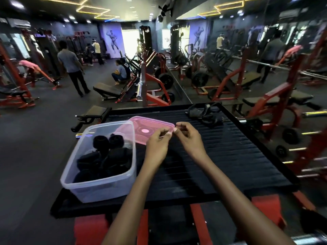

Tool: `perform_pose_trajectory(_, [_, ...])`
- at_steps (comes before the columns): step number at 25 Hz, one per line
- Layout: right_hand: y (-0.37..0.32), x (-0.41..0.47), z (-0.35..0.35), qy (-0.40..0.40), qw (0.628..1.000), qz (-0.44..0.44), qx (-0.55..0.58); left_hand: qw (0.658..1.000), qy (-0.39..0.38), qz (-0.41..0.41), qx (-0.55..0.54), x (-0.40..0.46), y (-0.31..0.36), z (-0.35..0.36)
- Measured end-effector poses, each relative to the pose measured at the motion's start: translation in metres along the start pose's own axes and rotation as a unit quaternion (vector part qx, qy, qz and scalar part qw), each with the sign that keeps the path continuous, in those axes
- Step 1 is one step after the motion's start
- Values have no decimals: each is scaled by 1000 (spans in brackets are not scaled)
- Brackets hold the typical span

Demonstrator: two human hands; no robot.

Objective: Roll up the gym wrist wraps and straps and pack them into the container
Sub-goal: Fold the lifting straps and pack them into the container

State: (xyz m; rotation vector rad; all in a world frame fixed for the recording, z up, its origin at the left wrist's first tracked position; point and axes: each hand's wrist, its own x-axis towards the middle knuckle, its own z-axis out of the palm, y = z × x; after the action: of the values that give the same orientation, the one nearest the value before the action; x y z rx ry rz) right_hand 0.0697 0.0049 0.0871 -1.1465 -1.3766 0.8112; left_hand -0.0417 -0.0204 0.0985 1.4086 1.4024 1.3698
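Observation:
A clear plastic container (99, 188) stands on the left of the black ribbed platform (230, 156). It holds several rolled black wraps (106, 156). Its pink lid (150, 126) lies tilted against the container's far right rim. A loose heap of black straps (203, 114) lies at the platform's far edge. My left hand (157, 144) and my right hand (189, 137) hover together over the platform, just right of the lid. Their loosely curled fingertips meet, and I see nothing held between them.
The platform sits on a red frame (200, 225). Red and black gym machines (152, 82) and benches stand all around. A mirror wall (247, 50) runs along the right. Several people (72, 68) stand or crouch far off on the dark floor at the left.

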Motion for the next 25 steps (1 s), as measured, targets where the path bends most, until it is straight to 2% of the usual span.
perform_pose_trajectory(6, [65, 24, -81, 21, 993, 53, -104, 997, 15, -61, 45, 19, -39, 93])
perform_pose_trajectory(10, [101, 59, -110, -9, 977, 32, -213, 994, 31, -69, 79, 36, -60, 135])
perform_pose_trajectory(13, [115, 110, -120, 4, 924, -17, -381, 993, 38, -49, 99, 52, -67, 151])
perform_pose_trajectory(16, [134, 161, -125, -69, 855, 42, -512, 985, 15, -34, 166, 66, -82, 160])
perform_pose_trajectory(18, [151, 182, -130, -125, 838, 69, -527, 977, -11, -19, 211, 69, -95, 160])
perform_pose_trajectory(19, [159, 189, -133, -132, 835, 55, -531, 972, -21, -11, 234, 70, -99, 159])
perform_pose_trajectory(22, [170, 191, -137, -117, 832, -6, -542, 960, -39, 2, 277, 73, -104, 158])
perform_pose_trajectory(25, [155, 161, -131, -99, 855, -22, -508, 962, -34, 8, 270, 71, -101, 160])
